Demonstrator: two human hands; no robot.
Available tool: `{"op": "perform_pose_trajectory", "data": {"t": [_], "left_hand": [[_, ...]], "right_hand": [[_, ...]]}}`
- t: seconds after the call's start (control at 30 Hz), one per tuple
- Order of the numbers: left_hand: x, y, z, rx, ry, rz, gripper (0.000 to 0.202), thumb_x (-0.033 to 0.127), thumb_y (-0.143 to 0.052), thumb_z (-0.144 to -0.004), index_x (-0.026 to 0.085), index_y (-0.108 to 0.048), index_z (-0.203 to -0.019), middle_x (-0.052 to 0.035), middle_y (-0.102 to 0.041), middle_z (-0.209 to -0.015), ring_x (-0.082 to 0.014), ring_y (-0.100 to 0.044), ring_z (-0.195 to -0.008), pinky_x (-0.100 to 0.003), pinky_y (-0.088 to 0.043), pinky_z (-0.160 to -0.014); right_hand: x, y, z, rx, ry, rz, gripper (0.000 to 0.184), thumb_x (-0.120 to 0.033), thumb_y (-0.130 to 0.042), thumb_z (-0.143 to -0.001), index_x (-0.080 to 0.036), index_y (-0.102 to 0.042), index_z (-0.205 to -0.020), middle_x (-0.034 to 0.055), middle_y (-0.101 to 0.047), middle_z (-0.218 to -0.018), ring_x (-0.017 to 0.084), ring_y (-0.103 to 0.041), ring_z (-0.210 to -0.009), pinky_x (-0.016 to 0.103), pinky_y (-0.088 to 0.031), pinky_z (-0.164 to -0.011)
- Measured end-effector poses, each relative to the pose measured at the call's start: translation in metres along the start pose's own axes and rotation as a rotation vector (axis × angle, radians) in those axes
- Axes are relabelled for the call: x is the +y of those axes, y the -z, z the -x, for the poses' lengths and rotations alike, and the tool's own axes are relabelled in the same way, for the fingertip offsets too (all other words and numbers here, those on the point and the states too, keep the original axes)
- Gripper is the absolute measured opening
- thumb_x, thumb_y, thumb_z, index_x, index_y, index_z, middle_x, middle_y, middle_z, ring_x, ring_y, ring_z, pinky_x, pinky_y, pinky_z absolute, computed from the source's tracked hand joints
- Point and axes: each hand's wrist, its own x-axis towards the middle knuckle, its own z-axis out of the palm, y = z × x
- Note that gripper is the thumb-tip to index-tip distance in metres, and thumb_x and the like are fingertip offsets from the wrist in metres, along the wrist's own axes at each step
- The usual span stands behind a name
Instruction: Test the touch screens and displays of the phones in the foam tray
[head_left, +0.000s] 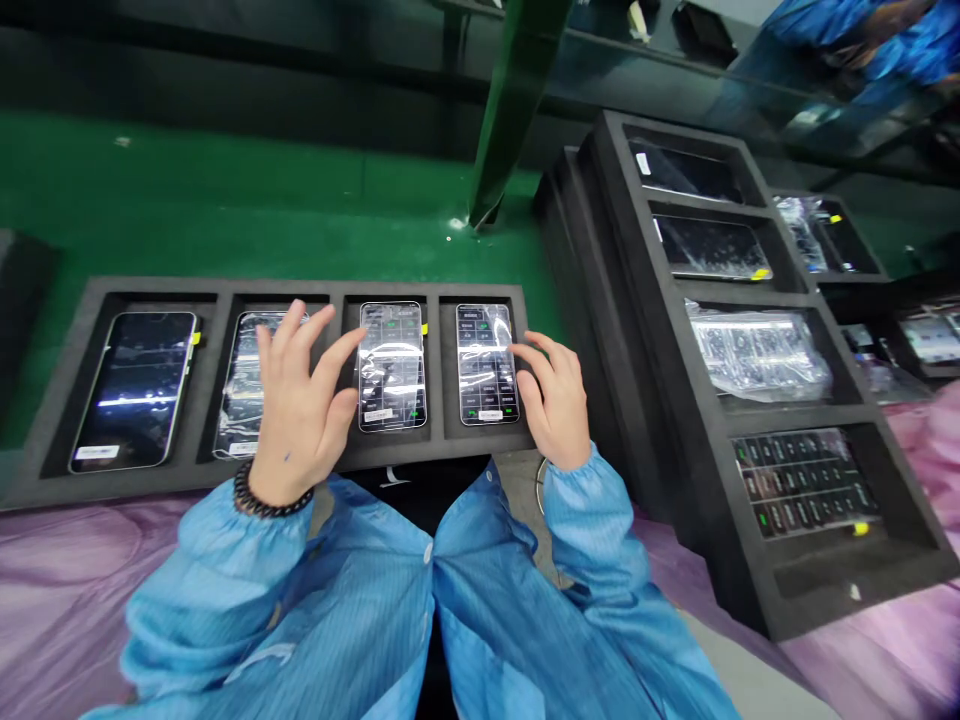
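In front of me lies a black foam tray (337,390) with a smartphone in each compartment. My left hand (304,400), fingers spread, hovers over the second phone (241,380) and partly hides it; its index fingertip is at the left edge of the third phone (391,365). My right hand (551,395) is beside the rightmost phone (486,362), its index fingertip at the screen's right edge; whether it touches I cannot tell. Both of these phones show a lit grid of buttons, some green. The leftmost phone (139,385) has a dark screen and a white label.
To the right rises a stack of black foam trays (694,360); its top one holds several phones, one under crumpled clear film (757,352). A green post (510,110) stands behind the tray on the green surface (300,200). At the upper right shows a person's blue sleeve (825,25).
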Motion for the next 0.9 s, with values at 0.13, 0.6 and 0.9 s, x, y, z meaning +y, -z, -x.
{"op": "perform_pose_trajectory", "data": {"t": [0.13,0.6,0.9], "left_hand": [[0.005,-0.016,-0.022,-0.1,0.025,0.001,0.05,0.048,-0.026,-0.101,0.031,-0.049,-0.143,-0.0054,-0.033,-0.162,-0.0273,-0.014,-0.159,-0.063,-0.001,-0.129],[-0.003,-0.016,-0.015,-0.282,-0.009,-0.079,0.049,0.043,-0.029,-0.102,0.034,-0.048,-0.146,-0.0062,-0.019,-0.168,-0.033,-0.005,-0.16,-0.07,-0.001,-0.127],[0.0,-0.022,-0.017,-0.35,-0.068,-0.096,0.047,0.046,-0.029,-0.102,0.037,-0.054,-0.141,-0.0038,-0.018,-0.169,-0.0301,-0.007,-0.16,-0.069,-0.001,-0.127]], "right_hand": [[0.0,-0.014,-0.009,0.043,-0.076,0.031,0.041,-0.038,-0.038,-0.104,-0.022,-0.059,-0.136,0.0125,-0.056,-0.141,0.028,-0.051,-0.129,0.049,-0.044,-0.11],[0.0,-0.016,0.0,0.093,-0.047,0.101,0.038,-0.031,-0.04,-0.104,-0.024,-0.075,-0.112,0.0099,-0.058,-0.141,0.027,-0.054,-0.124,0.048,-0.047,-0.107],[0.006,-0.02,0.001,0.139,-0.046,0.035,0.038,-0.031,-0.038,-0.104,-0.021,-0.073,-0.113,0.0122,-0.06,-0.137,0.027,-0.055,-0.123,0.048,-0.048,-0.105]]}}
